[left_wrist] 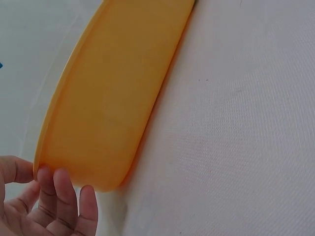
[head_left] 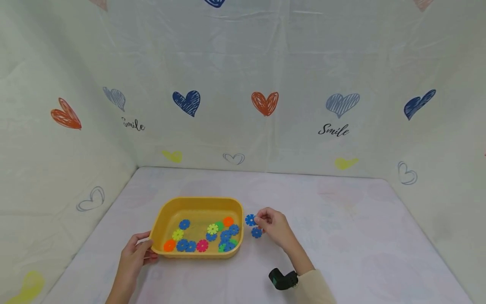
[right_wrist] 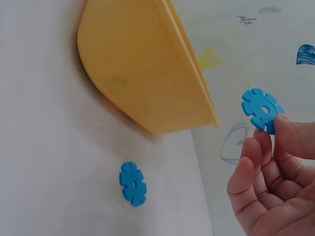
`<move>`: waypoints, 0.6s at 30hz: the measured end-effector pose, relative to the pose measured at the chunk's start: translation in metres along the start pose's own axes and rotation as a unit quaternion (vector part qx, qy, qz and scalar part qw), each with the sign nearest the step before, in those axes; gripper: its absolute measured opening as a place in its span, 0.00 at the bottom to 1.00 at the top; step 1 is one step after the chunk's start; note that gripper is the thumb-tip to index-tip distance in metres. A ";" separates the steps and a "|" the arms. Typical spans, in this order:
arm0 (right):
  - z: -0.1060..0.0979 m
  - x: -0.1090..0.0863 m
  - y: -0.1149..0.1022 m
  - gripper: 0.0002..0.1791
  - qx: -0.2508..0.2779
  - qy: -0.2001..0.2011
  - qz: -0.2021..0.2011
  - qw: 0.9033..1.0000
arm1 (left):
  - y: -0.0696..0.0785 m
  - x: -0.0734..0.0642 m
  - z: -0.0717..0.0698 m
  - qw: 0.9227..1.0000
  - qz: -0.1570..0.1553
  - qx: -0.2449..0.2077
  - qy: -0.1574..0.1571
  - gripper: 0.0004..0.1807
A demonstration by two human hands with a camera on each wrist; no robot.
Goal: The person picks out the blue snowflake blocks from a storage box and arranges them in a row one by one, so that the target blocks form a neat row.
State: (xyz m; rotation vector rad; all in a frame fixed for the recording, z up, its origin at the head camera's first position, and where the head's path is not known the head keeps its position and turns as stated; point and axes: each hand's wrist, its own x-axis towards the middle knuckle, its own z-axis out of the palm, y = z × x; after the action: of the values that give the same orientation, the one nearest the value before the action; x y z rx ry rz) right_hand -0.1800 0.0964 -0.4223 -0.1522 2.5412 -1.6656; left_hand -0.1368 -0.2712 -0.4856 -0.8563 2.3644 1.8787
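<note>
My left hand (head_left: 133, 255) grips the left end of a yellow plastic tub (head_left: 197, 255), thumb at the rim and fingers against the outer wall. Several notched snowflake discs in blue, orange, green, yellow and pink lie in the tub, such as a pink disc (head_left: 202, 245). Just right of the tub, my right hand (head_left: 277, 228) pinches a blue snowflake disc (right_wrist: 256, 103) between thumb and forefinger, raised off the table. A second blue snowflake disc (right_wrist: 133, 184) lies on the table below that hand, near the tub's right wall.
A white table (head_left: 341, 236) carries everything. Behind it and along both sides hang pale sheets (head_left: 296, 71) printed with hearts and "Smile". A black device (head_left: 282, 279) sits by the right wrist, next to a beige sleeve (head_left: 315, 288).
</note>
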 end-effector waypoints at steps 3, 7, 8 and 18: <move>-0.005 0.000 0.007 0.05 0.000 0.019 0.016 1.000 | 0.000 -0.001 0.000 1.000 0.008 -0.006 -0.003 0.20; -0.010 -0.001 0.018 0.04 0.001 0.038 0.035 0.999 | -0.001 -0.001 0.000 1.000 0.005 -0.011 0.000 0.18; -0.011 -0.001 0.021 0.04 0.000 0.040 0.040 0.998 | -0.001 0.000 0.000 1.000 0.005 -0.009 0.000 0.19; -0.016 -0.001 0.051 0.04 -0.025 0.044 0.071 0.996 | 0.001 -0.001 0.001 1.000 -0.001 0.002 0.003 0.21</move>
State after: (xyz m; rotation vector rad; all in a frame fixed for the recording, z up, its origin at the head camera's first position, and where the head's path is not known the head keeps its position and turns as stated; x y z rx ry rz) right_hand -0.1829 0.1309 -0.4629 0.0992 2.5891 -1.5921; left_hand -0.1363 -0.2694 -0.4848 -0.8646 2.3676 1.8729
